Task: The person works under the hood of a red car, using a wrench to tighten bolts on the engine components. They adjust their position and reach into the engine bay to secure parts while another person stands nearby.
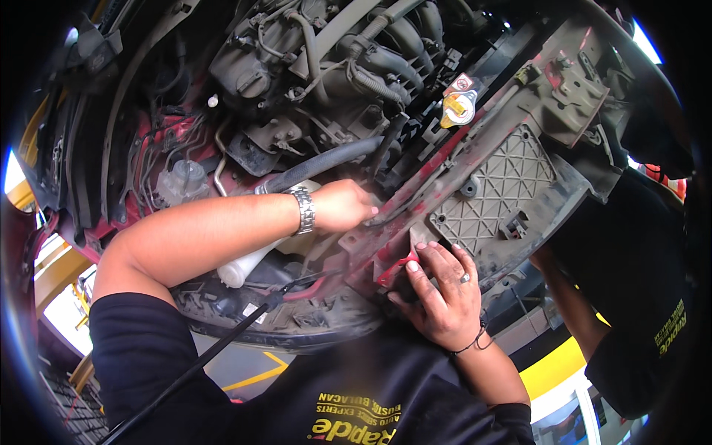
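Observation:
My left hand, with a metal watch at the wrist, reaches over the corner of an engine bay. Its fingers are curled together beside the dusty red front crossmember; what they hold, if anything, is hidden. My right hand wears a ring and a dark cord bracelet. Its fingers are bent but apart, the tips resting at the red painted end of the front panel. A grey ribbed plastic panel lies just beyond them. Below my left forearm is a white plastic reservoir, partly covered by the arm.
A thick black hose runs behind my left hand. The dusty engine fills the far side, with a yellow radiator cap to its right. A black rod slants up from the lower left. Another person in black stands at the right.

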Available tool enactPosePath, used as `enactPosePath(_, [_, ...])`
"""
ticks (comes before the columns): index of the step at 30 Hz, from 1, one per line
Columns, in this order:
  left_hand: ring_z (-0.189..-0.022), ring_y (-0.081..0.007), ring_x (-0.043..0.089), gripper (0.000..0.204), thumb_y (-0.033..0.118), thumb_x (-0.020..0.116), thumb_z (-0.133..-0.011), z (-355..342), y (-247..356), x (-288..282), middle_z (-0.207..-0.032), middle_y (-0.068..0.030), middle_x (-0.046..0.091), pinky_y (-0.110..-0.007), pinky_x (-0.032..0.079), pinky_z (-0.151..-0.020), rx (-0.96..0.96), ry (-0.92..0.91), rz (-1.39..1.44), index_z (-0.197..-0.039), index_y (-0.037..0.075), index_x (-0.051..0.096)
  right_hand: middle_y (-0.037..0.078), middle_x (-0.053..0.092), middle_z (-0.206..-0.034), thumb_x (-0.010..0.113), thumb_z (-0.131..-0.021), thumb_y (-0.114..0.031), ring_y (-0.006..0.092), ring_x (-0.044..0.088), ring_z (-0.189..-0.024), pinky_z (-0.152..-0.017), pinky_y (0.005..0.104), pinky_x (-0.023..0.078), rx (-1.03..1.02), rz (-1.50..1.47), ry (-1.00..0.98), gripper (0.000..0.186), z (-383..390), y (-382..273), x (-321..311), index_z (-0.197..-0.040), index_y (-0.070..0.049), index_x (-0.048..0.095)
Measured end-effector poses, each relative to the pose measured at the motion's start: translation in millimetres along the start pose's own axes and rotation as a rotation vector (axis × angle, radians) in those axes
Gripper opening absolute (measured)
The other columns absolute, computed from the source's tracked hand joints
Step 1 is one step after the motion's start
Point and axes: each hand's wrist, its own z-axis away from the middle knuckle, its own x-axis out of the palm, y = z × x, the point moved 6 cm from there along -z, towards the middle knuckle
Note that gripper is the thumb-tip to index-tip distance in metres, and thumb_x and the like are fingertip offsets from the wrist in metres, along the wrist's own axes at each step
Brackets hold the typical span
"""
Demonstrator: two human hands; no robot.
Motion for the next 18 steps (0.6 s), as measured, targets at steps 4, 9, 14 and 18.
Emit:
enactPosePath(4, [-0.083, -0.0128, 0.063, 0.029, 0.025, 0.066, -0.102, -1, -12, 9, -0.092, -0.0069, 0.075, -0.034, 0.053, -0.082, -0.111, 0.032, 0.416, -0.102, -0.002, 0.076, 0.019, 0.061, -0.133, 0.088, -0.075, -0.028, 0.0390, 0.063, -0.120, -0.101, 0.0549, 0.048, 0.030, -0.114, -0.045, 0.062, -11, 0, -12, -0.127, -0.004, 0.064])
enactPosePath(9, [-0.096, -0.0170, 0.066, 0.025, 0.018, 0.065, -0.099, -18, -26, 15, -0.104, -0.0104, 0.074, -0.035, 0.052, -0.090, -0.155, -0.022, 0.292, -0.109, -0.003, 0.074, 0.020, 0.060, -0.130, 0.081, -0.082, -0.018, 0.0403, 0.061, -0.118, -0.099, 0.0498, 0.050, -0.085, -0.204, 0.197, 0.050, -69, -2, -62, -0.126, 0.000, 0.064])
enactPosePath(14, [-0.091, -0.0208, 0.068, 0.023, 0.017, 0.065, -0.094, -28, -22, 9, -0.097, -0.0136, 0.074, -0.037, 0.053, -0.083, -0.010, -0.009, 0.020, -0.106, -0.002, 0.073, 0.018, 0.062, -0.116, 0.069, -0.086, -0.001, 0.0393, 0.061, -0.106, -0.093, 0.0465, 0.051, -0.308, -0.047, 0.479, 0.026, -214, 28, -114, -0.111, -0.003, 0.062])
enactPosePath(18, [-0.085, -0.0364, 0.071, 0.028, 0.018, 0.058, -0.089, -16, 4, 2, -0.092, -0.0237, 0.073, -0.045, 0.055, -0.078, 0.202, 0.045, -0.258, -0.105, -0.001, 0.071, 0.020, 0.067, -0.113, 0.061, -0.095, -0.014, 0.0417, 0.064, -0.109, -0.096, 0.0460, 0.053, -0.238, 0.130, 0.583, 0.019, -365, 66, -151, -0.107, -0.003, 0.069])
